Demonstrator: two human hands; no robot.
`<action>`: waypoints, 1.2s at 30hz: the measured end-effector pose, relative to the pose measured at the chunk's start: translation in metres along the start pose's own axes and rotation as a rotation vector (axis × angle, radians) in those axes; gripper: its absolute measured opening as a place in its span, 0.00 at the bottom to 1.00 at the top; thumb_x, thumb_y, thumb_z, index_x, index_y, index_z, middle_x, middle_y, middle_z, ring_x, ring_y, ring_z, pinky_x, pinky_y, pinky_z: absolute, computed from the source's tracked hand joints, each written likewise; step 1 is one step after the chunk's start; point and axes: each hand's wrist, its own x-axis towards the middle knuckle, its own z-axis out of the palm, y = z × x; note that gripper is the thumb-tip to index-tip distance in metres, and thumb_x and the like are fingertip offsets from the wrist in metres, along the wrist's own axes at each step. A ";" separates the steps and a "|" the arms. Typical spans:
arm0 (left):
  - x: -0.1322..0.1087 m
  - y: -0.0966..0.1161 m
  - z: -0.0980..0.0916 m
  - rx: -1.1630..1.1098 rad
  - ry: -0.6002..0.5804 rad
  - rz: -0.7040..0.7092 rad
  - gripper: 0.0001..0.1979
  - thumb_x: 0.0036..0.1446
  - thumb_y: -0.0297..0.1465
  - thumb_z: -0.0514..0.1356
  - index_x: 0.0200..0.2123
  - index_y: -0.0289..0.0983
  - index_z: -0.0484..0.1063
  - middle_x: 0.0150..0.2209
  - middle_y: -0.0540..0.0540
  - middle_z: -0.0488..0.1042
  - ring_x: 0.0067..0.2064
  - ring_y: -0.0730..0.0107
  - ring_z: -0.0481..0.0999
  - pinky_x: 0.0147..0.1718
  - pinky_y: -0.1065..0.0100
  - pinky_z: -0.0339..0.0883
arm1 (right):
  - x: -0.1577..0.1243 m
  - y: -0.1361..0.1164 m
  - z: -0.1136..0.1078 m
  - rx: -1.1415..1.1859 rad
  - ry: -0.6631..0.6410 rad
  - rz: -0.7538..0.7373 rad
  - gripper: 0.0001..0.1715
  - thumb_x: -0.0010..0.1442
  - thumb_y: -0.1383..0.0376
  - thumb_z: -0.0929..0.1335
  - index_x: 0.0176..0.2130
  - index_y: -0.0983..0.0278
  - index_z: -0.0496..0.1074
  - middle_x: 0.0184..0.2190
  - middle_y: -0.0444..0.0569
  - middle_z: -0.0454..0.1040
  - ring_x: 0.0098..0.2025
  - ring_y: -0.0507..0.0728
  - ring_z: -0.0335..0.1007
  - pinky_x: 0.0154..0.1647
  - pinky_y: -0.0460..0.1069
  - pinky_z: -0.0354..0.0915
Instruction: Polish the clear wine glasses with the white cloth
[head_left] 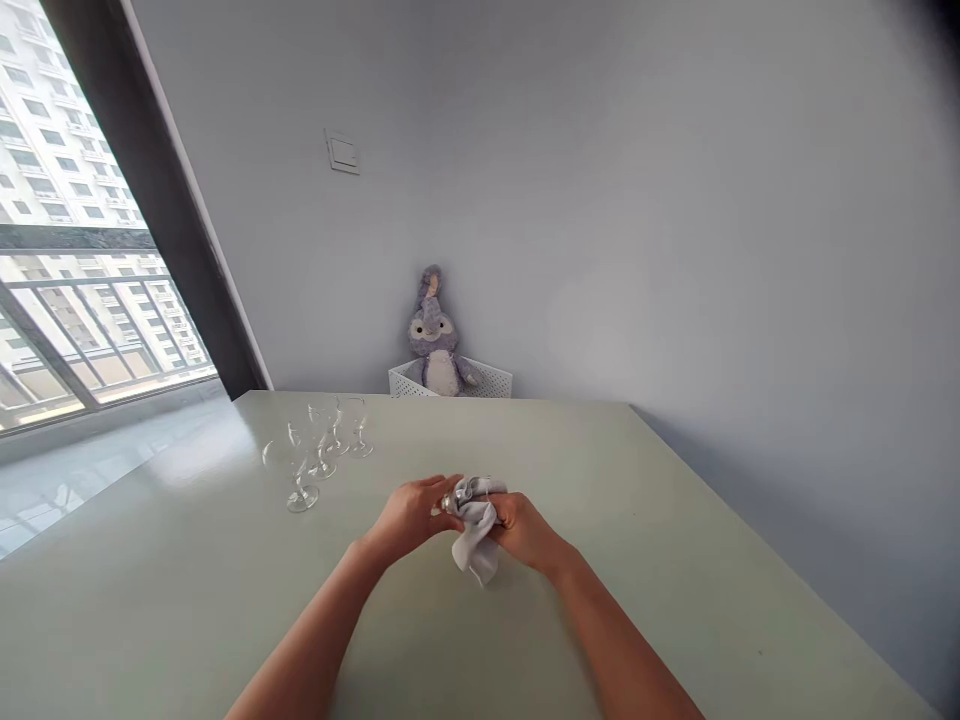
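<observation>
Over the middle of the table, my left hand [415, 517] is closed around a clear glass [448, 503], of which only a small shiny part shows between the fingers. A light grey cloth [478, 540] is gripped in my right hand [523, 527] and pressed against the glass, with one end hanging down. The cloth and fingers hide most of the glass's shape. Off to the left stand several clear stemmed glasses [302, 497], upright in a loose group, apart from both hands.
The pale green table [660, 590] reaches to the grey walls. Behind its far edge, a plush toy [440, 370] sits in a white perforated basket [491, 381]. A window with a railing [97, 320] is on the left, and a light switch [343, 153] is on the wall.
</observation>
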 end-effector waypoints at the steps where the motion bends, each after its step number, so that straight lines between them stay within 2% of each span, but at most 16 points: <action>1: 0.000 0.000 -0.004 -0.010 -0.054 0.018 0.22 0.52 0.45 0.55 0.50 0.46 0.63 0.31 0.52 0.73 0.31 0.71 0.72 0.30 0.72 0.62 | 0.000 0.003 -0.001 0.008 -0.023 0.016 0.08 0.48 0.62 0.69 0.23 0.64 0.72 0.21 0.41 0.66 0.26 0.50 0.58 0.26 0.45 0.52; 3: 0.001 0.004 -0.009 0.052 -0.008 0.051 0.20 0.54 0.43 0.54 0.49 0.45 0.64 0.31 0.50 0.74 0.34 0.69 0.72 0.36 0.68 0.61 | 0.002 0.010 -0.002 0.054 -0.022 0.059 0.08 0.47 0.61 0.70 0.24 0.65 0.73 0.21 0.41 0.66 0.25 0.50 0.58 0.27 0.45 0.53; 6: 0.003 0.012 -0.009 0.238 0.253 0.077 0.18 0.57 0.34 0.53 0.51 0.40 0.63 0.37 0.44 0.74 0.43 0.63 0.69 0.49 0.57 0.54 | 0.007 0.019 -0.001 0.295 0.141 0.114 0.12 0.45 0.59 0.71 0.28 0.65 0.73 0.24 0.43 0.68 0.27 0.51 0.60 0.29 0.46 0.55; 8: 0.005 0.012 -0.007 0.306 0.293 0.114 0.16 0.57 0.29 0.51 0.50 0.40 0.64 0.35 0.44 0.74 0.41 0.64 0.70 0.51 0.55 0.50 | 0.009 0.024 0.002 0.474 0.201 0.173 0.16 0.45 0.55 0.71 0.30 0.65 0.73 0.24 0.44 0.68 0.26 0.50 0.59 0.28 0.46 0.54; 11: 0.005 0.004 -0.004 0.263 0.169 0.150 0.14 0.58 0.34 0.51 0.45 0.39 0.68 0.25 0.48 0.73 0.31 0.68 0.70 0.45 0.60 0.56 | 0.008 0.028 0.004 0.554 0.150 0.262 0.23 0.47 0.48 0.68 0.27 0.67 0.71 0.20 0.44 0.65 0.21 0.48 0.55 0.22 0.44 0.50; 15: 0.003 0.000 -0.002 0.127 0.031 0.125 0.16 0.56 0.42 0.50 0.40 0.39 0.69 0.22 0.49 0.71 0.27 0.70 0.69 0.35 0.67 0.58 | 0.005 0.028 0.001 0.441 0.157 0.338 0.29 0.50 0.44 0.63 0.21 0.67 0.69 0.17 0.42 0.62 0.20 0.48 0.53 0.21 0.44 0.49; 17: 0.002 0.004 -0.002 0.095 0.008 0.087 0.15 0.57 0.40 0.49 0.36 0.40 0.71 0.20 0.50 0.70 0.26 0.70 0.67 0.34 0.68 0.56 | 0.003 0.024 -0.001 0.392 0.108 0.356 0.27 0.50 0.45 0.64 0.23 0.67 0.70 0.18 0.43 0.64 0.21 0.48 0.55 0.22 0.44 0.51; 20: 0.001 0.006 -0.007 -0.034 -0.071 -0.039 0.13 0.57 0.37 0.48 0.32 0.40 0.71 0.19 0.51 0.67 0.24 0.73 0.65 0.29 0.71 0.54 | 0.001 0.012 -0.003 0.335 -0.026 0.288 0.21 0.46 0.51 0.69 0.29 0.68 0.73 0.23 0.45 0.68 0.26 0.51 0.61 0.28 0.46 0.55; 24: 0.000 -0.003 -0.014 -0.368 -0.364 -0.121 0.15 0.55 0.40 0.49 0.32 0.38 0.72 0.22 0.52 0.68 0.25 0.75 0.65 0.24 0.74 0.54 | -0.001 0.002 -0.003 0.280 -0.163 0.205 0.18 0.45 0.56 0.71 0.33 0.66 0.74 0.30 0.46 0.71 0.34 0.54 0.64 0.36 0.49 0.58; 25: 0.000 -0.004 -0.014 -0.389 -0.390 -0.109 0.16 0.56 0.40 0.49 0.32 0.37 0.72 0.23 0.51 0.69 0.25 0.75 0.66 0.24 0.74 0.55 | -0.001 0.003 -0.003 0.268 -0.162 0.192 0.17 0.45 0.57 0.71 0.34 0.65 0.75 0.31 0.46 0.72 0.35 0.54 0.64 0.37 0.49 0.58; 26: 0.000 -0.005 -0.012 -0.357 -0.361 -0.094 0.16 0.56 0.39 0.49 0.33 0.37 0.72 0.23 0.51 0.70 0.26 0.74 0.66 0.26 0.74 0.57 | -0.001 0.005 -0.003 0.264 -0.137 0.182 0.17 0.45 0.56 0.71 0.34 0.65 0.75 0.31 0.46 0.72 0.35 0.55 0.64 0.38 0.49 0.58; 27: 0.001 -0.004 -0.009 -0.276 -0.274 -0.077 0.14 0.57 0.37 0.49 0.34 0.38 0.72 0.25 0.50 0.71 0.28 0.72 0.67 0.29 0.72 0.58 | 0.001 0.009 -0.003 0.273 -0.084 0.180 0.17 0.46 0.56 0.71 0.34 0.65 0.75 0.31 0.47 0.72 0.35 0.55 0.64 0.38 0.49 0.58; 29: 0.003 0.000 0.001 -0.045 -0.009 -0.034 0.13 0.56 0.31 0.49 0.41 0.40 0.71 0.30 0.47 0.73 0.36 0.67 0.68 0.38 0.66 0.59 | 0.004 0.019 -0.002 0.334 0.068 0.216 0.19 0.46 0.55 0.70 0.34 0.66 0.75 0.29 0.48 0.72 0.32 0.54 0.64 0.36 0.49 0.58; 31: 0.005 0.003 0.010 0.150 0.212 0.015 0.16 0.56 0.25 0.49 0.46 0.40 0.68 0.33 0.45 0.73 0.41 0.64 0.67 0.45 0.60 0.55 | 0.007 0.027 0.000 0.429 0.194 0.276 0.22 0.48 0.52 0.69 0.36 0.67 0.74 0.27 0.49 0.72 0.29 0.53 0.64 0.32 0.48 0.58; 33: 0.006 0.003 0.015 0.225 0.275 0.053 0.16 0.56 0.25 0.48 0.47 0.40 0.67 0.30 0.45 0.73 0.38 0.65 0.68 0.44 0.61 0.54 | 0.008 0.028 0.000 0.481 0.205 0.278 0.23 0.48 0.51 0.68 0.36 0.68 0.74 0.27 0.49 0.72 0.28 0.53 0.64 0.31 0.48 0.58; 36: 0.005 -0.003 0.015 0.160 0.172 0.053 0.12 0.57 0.35 0.51 0.42 0.40 0.70 0.23 0.49 0.70 0.30 0.70 0.66 0.34 0.67 0.56 | 0.004 0.017 -0.002 0.350 0.031 0.202 0.19 0.47 0.55 0.70 0.36 0.66 0.74 0.30 0.48 0.72 0.35 0.56 0.66 0.38 0.50 0.59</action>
